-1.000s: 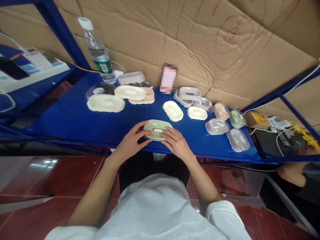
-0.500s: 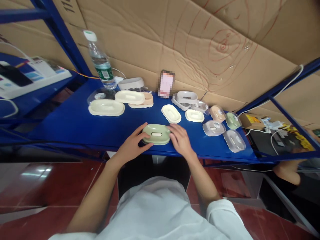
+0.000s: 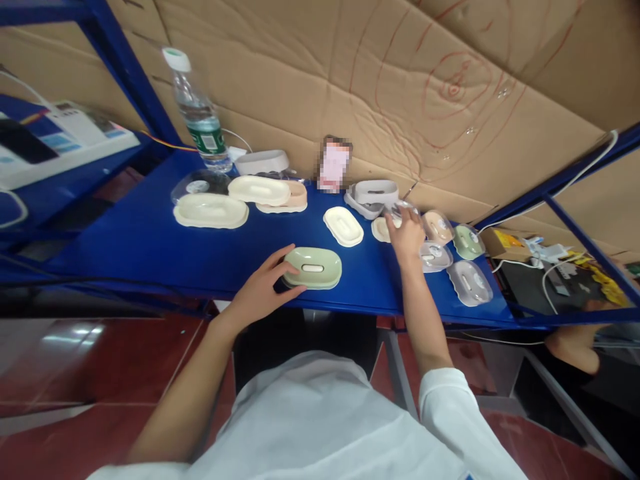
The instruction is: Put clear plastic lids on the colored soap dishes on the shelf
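Note:
A pale green soap dish [image 3: 327, 267] with a slot in its middle lies near the table's front edge. My left hand [image 3: 265, 285] holds its left end, thumb in front and fingers behind and on the rim. Farther right, my right hand [image 3: 407, 235] has its thumb and fingers around a clear plastic lid [image 3: 399, 208], partly hidden by the fingers. Just left of that hand lies a cream oval tray [image 3: 380, 229], its right part covered by the hand. Another cream tray [image 3: 343, 226] rests between the two hands, touched by neither.
Lidded soap dishes, purple [image 3: 470, 283], peach [image 3: 439, 227] and green [image 3: 468, 241], stand at the right. Grey dishes [image 3: 373, 193] sit at the back, beside a phone [image 3: 334, 163]. Cream trays [image 3: 211, 211] and a water bottle [image 3: 203, 123] are at the left. Another person's arm [image 3: 573, 343] shows far right.
My right hand has left the right end of the green soap dish and moved right and away from me to the clear lid. My left hand stays on the green dish.

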### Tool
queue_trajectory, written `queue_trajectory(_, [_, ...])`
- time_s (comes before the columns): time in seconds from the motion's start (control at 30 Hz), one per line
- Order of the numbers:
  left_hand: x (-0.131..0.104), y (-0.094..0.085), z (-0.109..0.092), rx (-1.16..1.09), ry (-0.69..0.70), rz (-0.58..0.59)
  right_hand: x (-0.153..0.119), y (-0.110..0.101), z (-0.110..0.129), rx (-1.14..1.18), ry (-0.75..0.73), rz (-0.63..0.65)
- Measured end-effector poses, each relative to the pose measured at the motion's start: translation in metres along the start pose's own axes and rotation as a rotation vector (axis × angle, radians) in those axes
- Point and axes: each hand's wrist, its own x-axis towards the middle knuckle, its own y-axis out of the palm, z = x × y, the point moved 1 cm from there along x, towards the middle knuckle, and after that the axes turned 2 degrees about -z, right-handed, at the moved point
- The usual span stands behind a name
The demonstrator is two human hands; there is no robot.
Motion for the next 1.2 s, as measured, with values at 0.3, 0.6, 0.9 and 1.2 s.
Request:
queue_trajectory(0.3, [0.002, -0.004, -0.001, -0.104, -0.074, 0.046, -0.147, -0.057, 0.041, 0.53, -0.245, -0.043])
queue_trajectory(0.6, [0.004, -0.009, 0.001, -0.126, -0.007, 0.048, -0.162, -0.028, 0.071, 0.743, -0.686, 0.316])
queue_trajectory(0.9, [0.006, -0.007, -0.001, -0.111, 0.074, 0.082, -0.182, -0.014, 0.07, 0.652, -0.658, 0.12])
queue_trajectory(1.2, [0.005, -0.008, -0.002, -0.11, 0.041, 0.09, -0.182, -0.021, 0.072, 0.571, -0.586, 0.268])
